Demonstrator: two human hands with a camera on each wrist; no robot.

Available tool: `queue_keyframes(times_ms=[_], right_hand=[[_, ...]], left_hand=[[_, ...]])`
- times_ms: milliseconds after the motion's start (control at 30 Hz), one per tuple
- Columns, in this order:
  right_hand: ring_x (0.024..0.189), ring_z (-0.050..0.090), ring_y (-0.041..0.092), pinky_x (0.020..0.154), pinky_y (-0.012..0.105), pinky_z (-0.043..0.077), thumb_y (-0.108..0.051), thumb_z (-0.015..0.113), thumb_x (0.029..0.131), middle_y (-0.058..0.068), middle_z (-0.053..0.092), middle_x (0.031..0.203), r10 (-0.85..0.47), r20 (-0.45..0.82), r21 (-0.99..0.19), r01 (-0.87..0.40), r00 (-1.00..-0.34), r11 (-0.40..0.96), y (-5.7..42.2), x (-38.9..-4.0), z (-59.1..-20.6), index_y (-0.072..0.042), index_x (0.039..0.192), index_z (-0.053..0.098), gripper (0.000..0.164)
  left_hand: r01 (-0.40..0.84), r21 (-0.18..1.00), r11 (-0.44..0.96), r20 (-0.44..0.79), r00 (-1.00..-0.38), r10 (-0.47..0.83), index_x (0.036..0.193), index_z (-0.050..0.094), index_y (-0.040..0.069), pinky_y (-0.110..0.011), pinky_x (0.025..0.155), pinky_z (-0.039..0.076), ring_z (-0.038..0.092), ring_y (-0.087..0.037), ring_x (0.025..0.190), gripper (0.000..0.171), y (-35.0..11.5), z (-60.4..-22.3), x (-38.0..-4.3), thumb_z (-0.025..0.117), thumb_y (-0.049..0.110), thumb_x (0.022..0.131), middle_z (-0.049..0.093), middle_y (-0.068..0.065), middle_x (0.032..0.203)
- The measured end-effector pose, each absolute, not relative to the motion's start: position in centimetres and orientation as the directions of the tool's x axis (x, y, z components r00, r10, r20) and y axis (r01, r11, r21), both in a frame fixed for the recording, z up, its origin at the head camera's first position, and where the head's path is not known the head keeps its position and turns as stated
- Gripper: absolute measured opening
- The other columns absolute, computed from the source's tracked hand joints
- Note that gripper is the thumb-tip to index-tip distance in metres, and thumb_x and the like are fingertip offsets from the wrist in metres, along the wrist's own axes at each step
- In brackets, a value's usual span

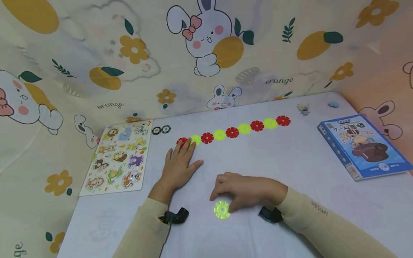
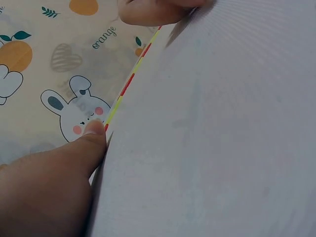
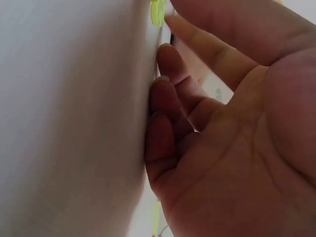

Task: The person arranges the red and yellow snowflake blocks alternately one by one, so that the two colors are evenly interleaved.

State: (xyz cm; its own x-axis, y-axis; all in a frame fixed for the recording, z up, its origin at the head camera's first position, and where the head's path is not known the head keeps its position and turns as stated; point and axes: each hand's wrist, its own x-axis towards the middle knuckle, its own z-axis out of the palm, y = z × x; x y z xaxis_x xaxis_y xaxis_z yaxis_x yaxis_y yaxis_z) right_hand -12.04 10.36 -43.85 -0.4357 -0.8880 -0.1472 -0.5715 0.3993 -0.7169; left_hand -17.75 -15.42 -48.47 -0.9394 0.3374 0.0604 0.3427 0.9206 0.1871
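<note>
Several notched plastic discs, alternately red [image 1: 232, 132] and yellow-green [image 1: 220, 135], lie in a slanting row across the white table. My left hand [image 1: 179, 166] lies flat with its fingers spread, fingertips over the red disc [image 1: 181, 142] at the row's left end and beside the neighbouring yellow-green disc [image 1: 195, 139]. Closer to me, a separate yellow-green notched disc [image 1: 222, 210] looks thick, perhaps stacked. My right hand [image 1: 248, 190] arches over its far side with bent, relaxed fingers. The thumb touches its right edge, while the index fingertip stands apart from it.
A board of animal pictures [image 1: 117, 157] lies at the left, with two black rings [image 1: 161, 129] beside it. At the right is a blue box [image 1: 368, 145]. A small figure [image 1: 303, 109] and a blue piece [image 1: 333, 104] sit near the back edge, before a patterned cloth [image 1: 206, 82].
</note>
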Motion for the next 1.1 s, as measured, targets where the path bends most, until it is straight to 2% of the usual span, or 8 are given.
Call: queue_keyframes(times_ms=[133, 300, 467, 567, 667, 767, 900, 1100], right_hand=[[0.102, 0.042, 0.004, 0.084, 0.026, 0.039, -0.02, 0.081, 0.077, -0.018, 0.052, 0.101, -0.89, -0.15, -0.705, -0.584, -0.43, 0.401, 10.3, -11.8, -43.7, -0.035, 0.105, 0.066, 0.036], [0.088, 0.054, 0.011, 0.075, 0.028, 0.048, -0.019, 0.078, 0.081, -0.01, 0.059, 0.089, -0.84, -0.195, -0.821, -0.383, -0.507, 0.422, 10.9, -12.6, -43.5, -0.029, 0.096, 0.062, 0.024], [0.08, 0.061, 0.02, 0.07, 0.035, 0.054, -0.02, 0.072, 0.088, 0.001, 0.06, 0.094, -0.672, -0.137, -0.9, -0.193, -0.728, 0.392, 13.8, -15.7, -43.6, -0.025, 0.101, 0.06, 0.019], [0.081, 0.063, 0.026, 0.072, 0.039, 0.054, -0.017, 0.067, 0.091, 0.006, 0.058, 0.101, -0.451, -0.102, -0.912, -0.098, -0.887, 0.399, 16.6, -17.8, -43.6, -0.02, 0.104, 0.059, 0.015], [0.091, 0.061, 0.024, 0.077, 0.036, 0.053, -0.019, 0.061, 0.096, 0.004, 0.056, 0.11, -0.182, -0.076, -0.9, -0.012, -0.98, 0.436, 19.7, -19.5, -43.8, -0.018, 0.109, 0.061, 0.013], [0.1, 0.056, 0.021, 0.079, 0.03, 0.052, -0.023, 0.055, 0.099, 0.004, 0.054, 0.119, 0.076, -0.05, -0.884, 0.08, -0.996, 0.462, 22.8, -20.6, -44.3, -0.018, 0.122, 0.059, 0.024], [0.108, 0.05, 0.023, 0.083, 0.03, 0.049, -0.032, 0.05, 0.1, 0.006, 0.048, 0.134, 0.331, -0.034, -0.85, 0.202, -0.943, 0.486, 25.9, -21.4, -44.8, -0.02, 0.139, 0.051, 0.041], [0.135, 0.03, 0.034, 0.103, 0.05, 0.034, -0.043, 0.047, 0.098, 0.014, 0.029, 0.15, 0.408, -0.094, -0.784, 0.32, -0.908, 0.531, 27.8, -21.9, -45.4, -0.014, 0.149, 0.036, 0.059]], left_hand=[[0.349, 0.19, 0.918, 0.074, -0.937, 0.341, 0.154, 0.022, 0.024, -0.058, 0.109, 0.005, 0.002, -0.026, 0.144, 0.079, -15.4, -48.6, -17.8, 0.033, 0.07, 0.09, 0.012, 0.002, 0.159], [0.347, 0.194, 0.917, 0.074, -0.938, 0.339, 0.154, 0.022, 0.025, -0.058, 0.109, 0.004, 0.002, -0.025, 0.144, 0.079, -15.4, -48.8, -17.8, 0.033, 0.07, 0.09, 0.011, 0.002, 0.159], [0.347, 0.192, 0.918, 0.064, -0.938, 0.341, 0.154, 0.021, 0.025, -0.058, 0.109, 0.004, 0.0, -0.025, 0.144, 0.08, -15.4, -48.9, -17.8, 0.031, 0.071, 0.09, 0.01, 0.003, 0.159], [0.347, 0.182, 0.92, 0.063, -0.938, 0.342, 0.154, 0.021, 0.025, -0.057, 0.109, 0.004, 0.0, -0.025, 0.144, 0.08, -15.4, -49.0, -17.8, 0.032, 0.072, 0.089, 0.01, 0.003, 0.159], [0.346, 0.183, 0.92, 0.064, -0.938, 0.341, 0.154, 0.021, 0.026, -0.057, 0.109, 0.004, 0.0, -0.026, 0.144, 0.081, -15.4, -49.0, -17.8, 0.032, 0.072, 0.089, 0.01, 0.003, 0.159], [0.34, 0.192, 0.92, 0.061, -0.94, 0.335, 0.154, 0.02, 0.027, -0.058, 0.109, 0.003, -0.001, -0.025, 0.144, 0.081, -15.4, -49.0, -17.8, 0.033, 0.073, 0.088, 0.01, 0.003, 0.159], [0.334, 0.201, 0.921, 0.054, -0.942, 0.33, 0.154, 0.019, 0.028, -0.058, 0.109, 0.002, -0.002, -0.024, 0.144, 0.081, -15.4, -48.9, -17.8, 0.033, 0.073, 0.088, 0.008, 0.004, 0.16], [0.335, 0.201, 0.92, 0.057, -0.942, 0.331, 0.154, 0.02, 0.027, -0.057, 0.109, 0.002, -0.001, -0.024, 0.144, 0.081, -15.5, -48.9, -17.8, 0.032, 0.073, 0.088, 0.009, 0.003, 0.159]])
